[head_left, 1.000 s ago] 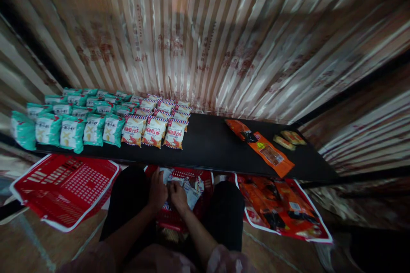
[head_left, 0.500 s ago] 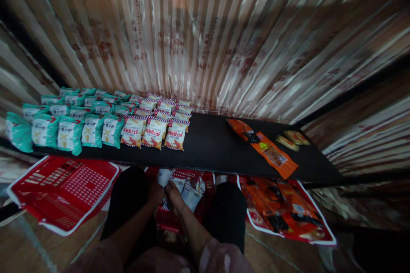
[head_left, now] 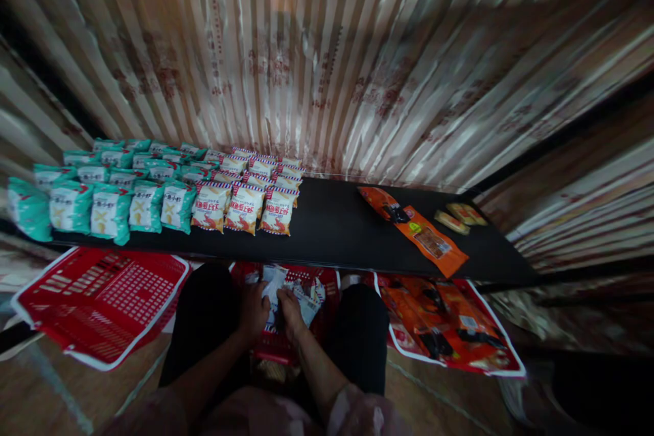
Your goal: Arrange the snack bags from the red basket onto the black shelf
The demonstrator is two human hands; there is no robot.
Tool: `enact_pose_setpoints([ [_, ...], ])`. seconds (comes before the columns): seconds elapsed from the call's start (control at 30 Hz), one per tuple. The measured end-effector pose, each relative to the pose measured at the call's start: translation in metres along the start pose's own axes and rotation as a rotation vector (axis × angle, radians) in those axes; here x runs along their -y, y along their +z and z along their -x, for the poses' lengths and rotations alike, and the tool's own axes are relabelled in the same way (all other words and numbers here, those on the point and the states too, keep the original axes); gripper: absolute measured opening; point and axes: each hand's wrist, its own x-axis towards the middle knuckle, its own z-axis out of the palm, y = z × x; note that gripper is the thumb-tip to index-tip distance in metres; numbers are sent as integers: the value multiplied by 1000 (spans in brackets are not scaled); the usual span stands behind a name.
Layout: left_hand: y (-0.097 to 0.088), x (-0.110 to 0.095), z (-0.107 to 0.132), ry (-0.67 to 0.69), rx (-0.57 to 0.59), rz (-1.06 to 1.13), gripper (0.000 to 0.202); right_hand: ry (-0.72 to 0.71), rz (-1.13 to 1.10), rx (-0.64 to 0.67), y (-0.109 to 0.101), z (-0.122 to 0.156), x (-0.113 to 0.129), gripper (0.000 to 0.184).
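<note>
My left hand (head_left: 254, 308) and my right hand (head_left: 291, 308) are down in a red basket (head_left: 278, 347) between my knees, below the front edge of a black shelf (head_left: 337, 228). Both hands are closed on pale snack packets (head_left: 273, 284) from the basket's pile. On the shelf's left part stand rows of teal packets (head_left: 110, 211) and, beside them, rows of red-and-white striped packets (head_left: 245, 206). Two orange packets (head_left: 416, 231) lie flat further right on the shelf.
An empty red basket (head_left: 97, 303) lies on the floor at the left. Another red basket (head_left: 449, 327) at the right holds several orange packets. Two small yellow-green packets (head_left: 460, 216) lie at the shelf's right end. A striped curtain (head_left: 327, 54) hangs behind.
Both hands stayed in the middle basket, shifting among the packets. They now hold pale packets a little higher than a second ago. The view shifted slightly.
</note>
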Motion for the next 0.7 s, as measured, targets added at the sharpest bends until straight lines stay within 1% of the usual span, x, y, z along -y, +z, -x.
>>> enact_pose_setpoints([
  [0.13, 4, -3, 9, -43, 13, 34, 39, 61, -68, -43, -9, 8, -5, 34],
  [0.27, -2, -11, 13, -99, 22, 91, 33, 115, -118, -66, -15, 16, -6, 37],
  [0.37, -8, -15, 13, -123, 34, 105, 29, 145, -154, -50, -19, 23, -4, 43],
  [0.47, -10, -18, 13, -154, 43, 108, 25, 137, -183, -14, -20, 29, -2, 48],
  [0.57, -11, -20, 13, -201, 57, 106, 24, 111, -184, -6, -21, 33, -1, 51],
  [0.7, -10, -24, 9, -277, 81, 90, 30, 76, -161, -4, -22, 36, -1, 54],
])
